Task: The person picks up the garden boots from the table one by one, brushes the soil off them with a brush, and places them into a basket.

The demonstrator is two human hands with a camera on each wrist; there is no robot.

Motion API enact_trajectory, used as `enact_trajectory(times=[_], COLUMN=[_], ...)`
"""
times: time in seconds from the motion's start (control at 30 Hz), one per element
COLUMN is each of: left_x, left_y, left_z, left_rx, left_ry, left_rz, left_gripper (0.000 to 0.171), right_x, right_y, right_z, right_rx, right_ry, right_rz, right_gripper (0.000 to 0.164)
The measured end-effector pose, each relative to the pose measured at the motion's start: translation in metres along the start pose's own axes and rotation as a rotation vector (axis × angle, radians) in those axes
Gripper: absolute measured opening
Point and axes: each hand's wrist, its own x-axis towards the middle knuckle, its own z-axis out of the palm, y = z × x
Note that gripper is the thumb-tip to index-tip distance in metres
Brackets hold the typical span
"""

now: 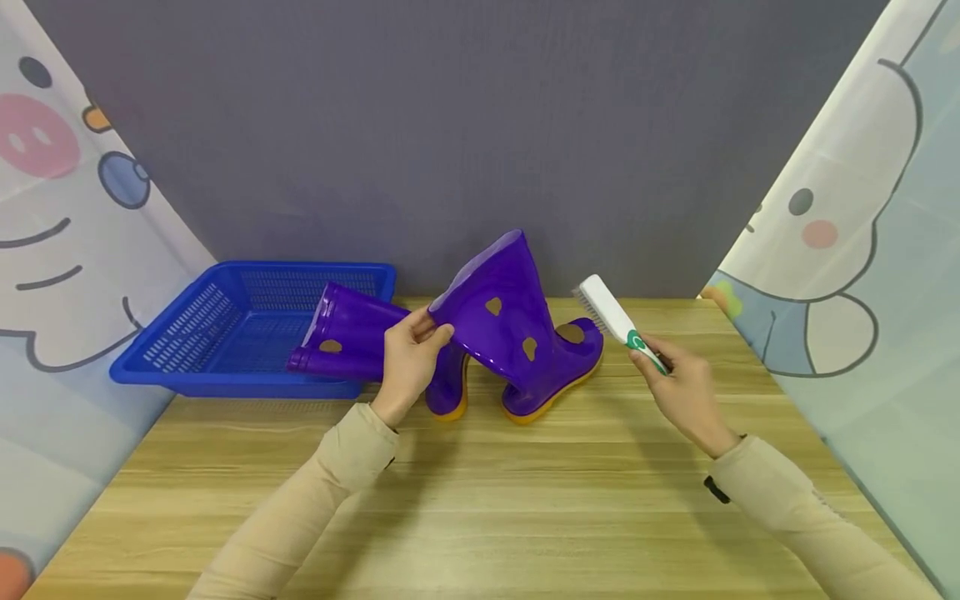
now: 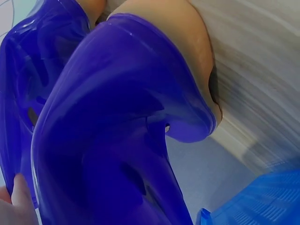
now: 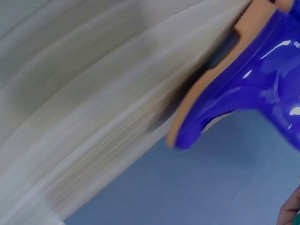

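Note:
My left hand pinches the upper rim of a purple rain boot with a yellow-orange sole, its shaft leaning to the left. Brownish patches mark the shaft and toe. To the right of the toe, my right hand grips the green-and-white handle of a scrubbing brush, bristles facing the boot and seemingly just apart from it. A second purple boot stands behind my left hand, its shaft tipped over the basket's edge. In the left wrist view that second boot hides much of the held one.
A blue plastic basket with slotted sides sits at the back left of the wooden table. A grey panel rises behind, and cartoon-printed sheets flank both sides.

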Motion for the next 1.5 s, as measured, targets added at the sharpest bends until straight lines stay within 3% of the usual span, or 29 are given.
enact_trajectory(times=[0.4, 0.73, 1.07, 1.5], left_x=[-0.003, -0.006, -0.004, -0.003], left_y=[0.000, 0.001, -0.002, -0.005], left_z=[0.009, 0.017, 0.013, 0.013], left_rx=[0.003, 0.035, 0.034, 0.005], left_ry=[0.013, 0.005, 0.018, 0.012], left_rz=[0.006, 0.031, 0.093, 0.111], left_gripper=[0.031, 0.030, 0.030, 0.030], right_x=[0.007, 0.012, 0.013, 0.014], right_y=[-0.036, -0.046, -0.038, -0.035], right_z=[0.042, 0.074, 0.076, 0.063], right_rx=[0.117, 0.176, 0.065, -0.064], right_ry=[-0.053, -0.018, -0.051, -0.077], right_rz=[-0.097, -0.230, -0.200, -0.221], right_gripper=[0.030, 0.031, 0.030, 0.031])
